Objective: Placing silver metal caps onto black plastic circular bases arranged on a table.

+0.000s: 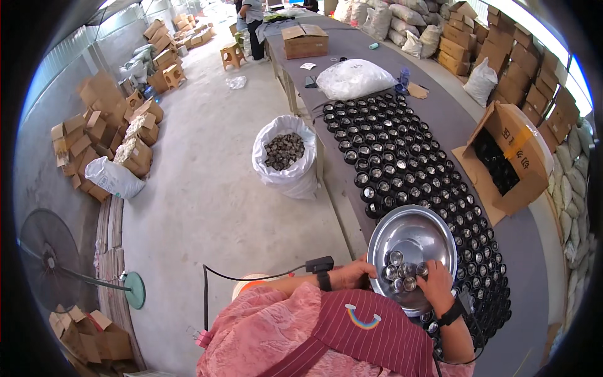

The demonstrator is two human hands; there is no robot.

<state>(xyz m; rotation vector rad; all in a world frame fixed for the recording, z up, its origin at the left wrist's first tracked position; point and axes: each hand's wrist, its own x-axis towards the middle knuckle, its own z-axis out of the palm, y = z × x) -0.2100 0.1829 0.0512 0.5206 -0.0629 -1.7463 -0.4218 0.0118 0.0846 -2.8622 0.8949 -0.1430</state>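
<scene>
A shiny metal basin [411,235] rests tilted over the near end of the black cups, close to my body. My left hand [358,274] grips its left rim, thumb and fingers closed on the edge. Several small round silver metal pieces [396,257] lie in the bottom of the basin. Reaching in from the right, my right hand [436,284] has its fingers closed on one silver piece [421,270]. Beyond and beside the basin stand rows of small black cups [402,164], many with a shiny silver piece in the middle.
A white sack [284,181] of dark small parts stands left of the table. On the table lie a stuffed white bag [355,80], a brown box [305,44] and an open carton [502,160] of black parts. A fan [50,261] stands far left; a person [252,25] stands behind.
</scene>
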